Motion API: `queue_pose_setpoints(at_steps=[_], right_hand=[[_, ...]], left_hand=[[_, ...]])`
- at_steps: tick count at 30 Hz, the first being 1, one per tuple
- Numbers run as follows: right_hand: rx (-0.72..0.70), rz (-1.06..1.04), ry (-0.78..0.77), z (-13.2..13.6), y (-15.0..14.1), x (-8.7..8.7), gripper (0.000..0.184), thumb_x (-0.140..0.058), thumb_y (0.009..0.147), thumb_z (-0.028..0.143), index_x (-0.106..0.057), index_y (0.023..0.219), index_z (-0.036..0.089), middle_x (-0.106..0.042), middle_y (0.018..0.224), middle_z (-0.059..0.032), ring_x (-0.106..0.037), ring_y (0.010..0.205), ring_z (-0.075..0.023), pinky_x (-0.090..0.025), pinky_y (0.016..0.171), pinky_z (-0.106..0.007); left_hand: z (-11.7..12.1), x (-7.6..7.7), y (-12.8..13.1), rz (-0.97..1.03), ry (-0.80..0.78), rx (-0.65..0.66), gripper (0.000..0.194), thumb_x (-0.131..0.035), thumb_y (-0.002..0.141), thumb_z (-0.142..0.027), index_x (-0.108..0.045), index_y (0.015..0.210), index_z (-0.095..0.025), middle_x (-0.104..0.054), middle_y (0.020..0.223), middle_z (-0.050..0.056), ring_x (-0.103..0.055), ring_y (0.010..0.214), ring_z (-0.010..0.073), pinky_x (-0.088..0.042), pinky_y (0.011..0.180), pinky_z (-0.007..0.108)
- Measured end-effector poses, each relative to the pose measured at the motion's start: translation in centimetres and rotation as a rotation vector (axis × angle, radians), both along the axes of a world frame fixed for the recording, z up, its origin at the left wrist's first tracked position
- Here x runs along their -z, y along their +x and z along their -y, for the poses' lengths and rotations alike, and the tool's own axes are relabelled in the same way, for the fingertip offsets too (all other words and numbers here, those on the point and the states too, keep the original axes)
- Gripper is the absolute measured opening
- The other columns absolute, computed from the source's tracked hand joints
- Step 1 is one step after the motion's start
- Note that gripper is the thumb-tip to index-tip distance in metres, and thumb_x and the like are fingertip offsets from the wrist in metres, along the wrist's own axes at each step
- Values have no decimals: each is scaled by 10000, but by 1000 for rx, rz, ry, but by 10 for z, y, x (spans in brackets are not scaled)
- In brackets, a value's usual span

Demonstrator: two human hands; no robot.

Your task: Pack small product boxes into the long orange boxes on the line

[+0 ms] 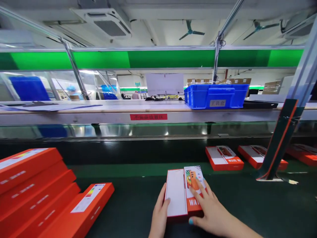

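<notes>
In front of me on the dark green surface is a red phone box [176, 193] in two side-by-side parts. Its left part shows a plain white face; the right part [192, 173] carries a picture of an orange phone and partly covered lettering. My left hand [159, 211] grips the box's left edge, thumb bent over the near corner. Across the printed part lies my right hand [210, 208], fingers spread over the picture and thumb apart by the front edge. The fingers cover some of the print.
Several red boxes [37, 195] are stacked at the left, with labels on some. Back right lie similar boxes [224, 158] with printed parts, near a slanted post [277, 142]. A blue bin [216, 96] stands on the shelf [111, 115] above.
</notes>
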State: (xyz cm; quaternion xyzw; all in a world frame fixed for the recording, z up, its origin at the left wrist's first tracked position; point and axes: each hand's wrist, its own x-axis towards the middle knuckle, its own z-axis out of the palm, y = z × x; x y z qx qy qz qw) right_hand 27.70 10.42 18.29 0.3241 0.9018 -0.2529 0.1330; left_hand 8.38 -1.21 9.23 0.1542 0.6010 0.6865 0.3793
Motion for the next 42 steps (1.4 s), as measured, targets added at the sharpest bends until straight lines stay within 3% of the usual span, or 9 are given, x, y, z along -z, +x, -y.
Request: queue_pose_setpoints(at_steps=[3, 7, 15, 19, 22, 24, 28, 35, 42], right_hand=[[-62, -2, 84, 9, -8, 7, 942, -662, 813, 603, -171, 1608, 487, 82, 1693, 19, 127, 1557, -373, -5, 1239, -631], [-133, -145, 218, -2, -32, 39, 757, -607, 873, 623, -338, 1566, 482, -140, 1691, -34, -73, 1561, -407, -155, 1194, -657], [-98, -252, 609, -110, -121, 80, 588, -606, 941, 591, -520, 1485, 385, -408, 1592, -14, -368, 1449, -360, -441, 1038, -550], [-99, -313, 647, -156, -142, 93, 539, -575, 973, 568, -562, 1459, 335, -562, 1425, -87, -570, 1177, -359, -493, 892, -535], [-117, -363, 687, -169, -139, 105, 533, -544, 984, 577, -582, 1449, 319, -612, 1320, -112, -572, 1146, -367, -471, 910, -549], [-133, -398, 733, -164, -135, 114, 535, -469, 1026, 525, -522, 1510, 302, -596, 1352, -120, -517, 1239, -377, -379, 1045, -608], [-248, -499, 762, -124, -130, 123, 543, -367, 1059, 421, -341, 1599, 361, -338, 1632, -52, -317, 1484, -343, -146, 1212, -648], [-542, -530, 412, -42, -118, 110, 558, -321, 1061, 394, -217, 1599, 502, -219, 1664, 78, -241, 1550, -215, -212, 1263, -588], [-452, -1089, 420, -66, -142, 209, 715, -579, 843, 446, -295, 1473, 631, -635, 1350, 10, -658, 1152, -330, -571, 874, -556]], left_hand=[[-1, 9, -4, -66, -23, 26, 630, -443, 924, -179, -354, 1534, -51, -320, 1644, 69, -266, 1531, 180, -149, 1299, 353], [-5, 17, -20, -173, -16, 17, 664, -456, 902, -295, -374, 1527, -83, -336, 1636, 67, -276, 1530, 194, -167, 1302, 378], [12, -10, -79, -458, -78, -147, 658, -428, 902, -410, -400, 1501, -140, -323, 1643, 62, -283, 1532, 165, -238, 1278, 364], [57, -42, -137, -972, -623, -224, 605, -344, 976, -410, -462, 1494, -119, -303, 1656, 67, -239, 1543, 147, -202, 1269, 282], [100, -57, -168, -1017, -1047, -447, 667, -410, 975, -361, -388, 1527, 13, -332, 1609, 213, -199, 1524, 358, -58, 1266, 565], [122, -58, -179, -943, -1262, -537, 692, -445, 979, -419, -412, 1486, 51, -403, 1528, 277, -308, 1420, 447, -104, 1165, 731], [138, -50, -188, -950, -1436, -503, 844, -518, 908, -668, -493, 1383, 29, -440, 1456, 271, -380, 1332, 410, -330, 1077, 626], [138, -49, -192, -982, -1436, -393, 1017, -684, 781, -650, -421, 1452, 67, -341, 1526, 324, -312, 1396, 468, -338, 1095, 563], [158, -48, -168, -1056, -1206, -314, 1137, -656, 721, -697, -376, 1541, 39, -344, 1579, 278, -287, 1443, 465, -216, 1212, 571]])
